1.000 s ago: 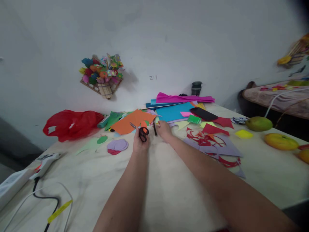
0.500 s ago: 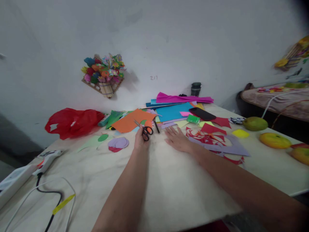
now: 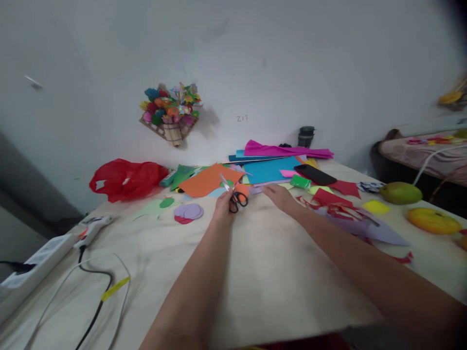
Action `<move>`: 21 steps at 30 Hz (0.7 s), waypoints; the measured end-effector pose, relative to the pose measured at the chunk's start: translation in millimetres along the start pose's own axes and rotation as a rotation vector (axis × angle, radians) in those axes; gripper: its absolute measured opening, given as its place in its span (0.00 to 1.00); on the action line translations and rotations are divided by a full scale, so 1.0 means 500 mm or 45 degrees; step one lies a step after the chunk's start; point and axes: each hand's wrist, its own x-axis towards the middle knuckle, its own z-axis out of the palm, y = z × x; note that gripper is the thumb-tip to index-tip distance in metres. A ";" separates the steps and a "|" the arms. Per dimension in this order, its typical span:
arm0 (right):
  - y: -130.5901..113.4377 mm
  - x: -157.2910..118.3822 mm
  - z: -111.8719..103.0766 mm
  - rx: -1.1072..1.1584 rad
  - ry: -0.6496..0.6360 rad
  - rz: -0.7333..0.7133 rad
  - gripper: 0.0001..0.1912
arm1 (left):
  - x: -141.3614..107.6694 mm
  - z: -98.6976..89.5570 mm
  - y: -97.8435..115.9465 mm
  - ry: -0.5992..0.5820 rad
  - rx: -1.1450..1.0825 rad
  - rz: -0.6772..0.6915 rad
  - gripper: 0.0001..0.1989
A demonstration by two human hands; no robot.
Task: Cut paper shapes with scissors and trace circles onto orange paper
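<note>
Black-handled scissors (image 3: pixel 239 199) are held in my left hand (image 3: pixel 224 206), blades pointing away toward an orange sheet (image 3: pixel 204 181). My right hand (image 3: pixel 279 195) rests palm down near the edge of the blue sheet (image 3: pixel 268 170), its fingers stretched forward and partly blurred, with nothing seen in it. Left of my left hand lie lilac paper circles (image 3: pixel 189 211) over red ones. Red paper scraps (image 3: pixel 339 206) and a lilac sheet (image 3: pixel 379 232) are beside my right forearm.
A red plastic bag (image 3: pixel 127 180) lies at the back left, a power strip (image 3: pixel 47 250) and cables at the near left. A black phone (image 3: pixel 314 174), a green packet (image 3: pixel 300 182) and mangoes (image 3: pixel 401 193) are on the right. A dark jar (image 3: pixel 305 136) stands by the wall.
The view has shifted, so the table's things appear further right. My right hand has moved slightly forward, and the red scraps and lilac sheet beside its forearm have been pushed aside and bunched up.
</note>
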 end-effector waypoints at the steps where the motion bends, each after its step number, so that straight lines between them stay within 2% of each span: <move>1: -0.028 0.011 0.012 0.128 -0.047 0.083 0.20 | -0.002 -0.001 0.002 -0.007 0.034 0.004 0.17; 3: -0.074 0.030 0.041 0.351 -0.186 0.223 0.20 | -0.009 -0.008 0.008 -0.042 0.120 0.016 0.17; 4: -0.091 0.037 0.058 0.405 -0.193 0.263 0.17 | -0.013 -0.013 0.012 -0.064 0.169 0.022 0.18; 7: -0.116 0.049 0.113 0.462 -0.064 0.269 0.09 | -0.023 -0.034 0.029 -0.087 0.309 0.062 0.18; 11: -0.115 0.048 0.170 0.516 -0.030 0.312 0.08 | -0.025 -0.070 0.064 0.045 0.344 0.192 0.16; 16: -0.132 0.037 0.183 0.587 -0.109 0.408 0.09 | -0.014 -0.108 0.106 0.254 0.294 0.407 0.13; 21: -0.174 0.030 0.182 0.644 -0.220 0.385 0.09 | 0.001 -0.120 0.134 0.373 0.298 0.518 0.14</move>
